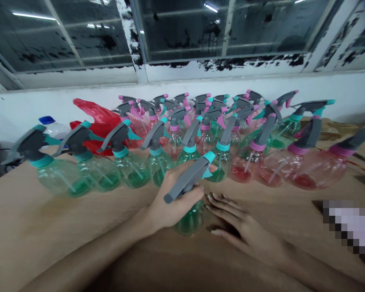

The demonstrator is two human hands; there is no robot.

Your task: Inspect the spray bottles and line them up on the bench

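Note:
My left hand [173,202] is closed around the neck of a green spray bottle [188,221] that stands near the table's front. Its grey trigger head [188,180] with a turquoise nozzle points away to the right, above my fingers. Beside it, my right hand [237,223] lies on the table, palm down, fingers stretched out and holding nothing. Just beyond my hands runs a row of spray bottles: green ones with turquoise collars, such as this green bottle [132,174], and pink ones with pink collars, such as this pink bottle [245,164], toward the right.
More pink and green spray bottles crowd behind the front row, near the white wall [33,103]. A red plastic bag [97,115] and a clear bottle with a blue cap [47,120] are at the back left. A pixelated object [353,227] lies at the right.

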